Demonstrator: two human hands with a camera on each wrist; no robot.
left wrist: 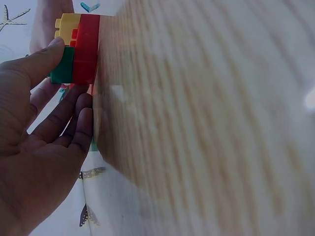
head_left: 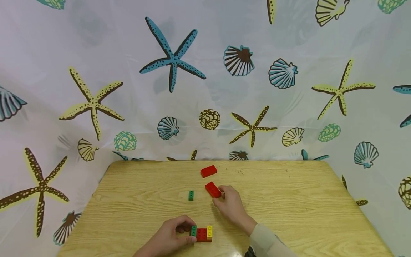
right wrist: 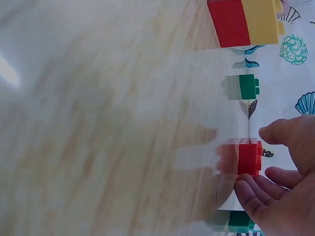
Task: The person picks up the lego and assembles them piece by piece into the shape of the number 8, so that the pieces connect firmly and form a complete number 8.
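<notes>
The left hand grips the green-red-yellow plastic brick stack on the wooden worktop; the right hand pinches a loose red rectangular brick beyond it.

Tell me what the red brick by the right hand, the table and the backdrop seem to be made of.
Red brick: likely moulded plastic, glossy, studded top, mirrored in the tabletop in the right wrist view.
Table: wood or wood-look laminate, visible grain, shiny reflective finish.
Backdrop: probably thin plastic sheeting or fabric, creased, printed with starfish and shells.

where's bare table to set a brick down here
Bare wood lies along the table to the right of the right hand, and at the left edge beyond the small green brick. The middle is crowded: two red bricks, both hands, and the stacked bricks.
</notes>
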